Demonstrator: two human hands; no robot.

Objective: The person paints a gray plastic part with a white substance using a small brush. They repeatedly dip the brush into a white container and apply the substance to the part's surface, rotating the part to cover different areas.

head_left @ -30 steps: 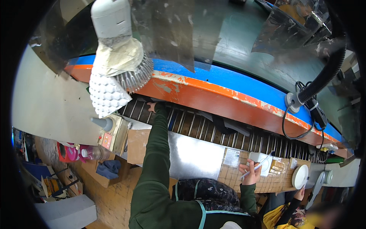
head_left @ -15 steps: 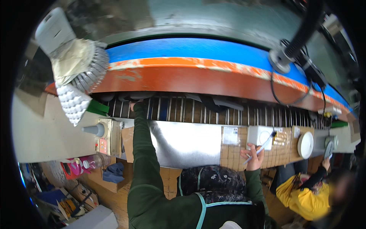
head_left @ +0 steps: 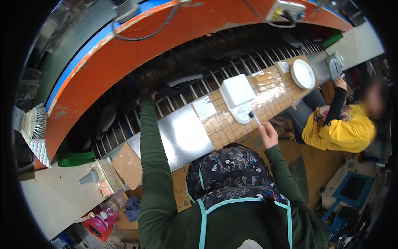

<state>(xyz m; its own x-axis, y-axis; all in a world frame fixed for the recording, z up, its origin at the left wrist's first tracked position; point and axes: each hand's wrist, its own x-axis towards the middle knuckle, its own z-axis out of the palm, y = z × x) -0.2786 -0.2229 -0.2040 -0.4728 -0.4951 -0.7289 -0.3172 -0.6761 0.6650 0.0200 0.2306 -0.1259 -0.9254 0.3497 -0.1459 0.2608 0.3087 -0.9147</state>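
Observation:
My right hand (head_left: 269, 135) pinches the pale handle of a brush (head_left: 256, 119). Its dark bristles are at the round front cup of a white plastic dispenser (head_left: 237, 89), which stands on the cardboard-covered ledge. My left arm stretches forward under the orange hood, and my left hand (head_left: 146, 96) is over the metal bars of the conveyor (head_left: 169, 106). Shadow hides most of its fingers. Just beside it lies a dark, elongated piece with a pale grey edge (head_left: 182, 83), resembling a shoe sole; whether I touch it, I cannot tell.
A shiny metal plate (head_left: 184, 137) covers the ledge between my arms. Rightward are a white round dish (head_left: 303, 74) and a co-worker in yellow (head_left: 340, 132) holding a grey piece. A grey cone (head_left: 88, 177) stands at left. The orange hood (head_left: 103, 62) overhangs the conveyor.
The view has swung to the right. My right hand has brought the brush to the dispenser's cup. My left hand is still at the conveyor, now beside the dark piece.

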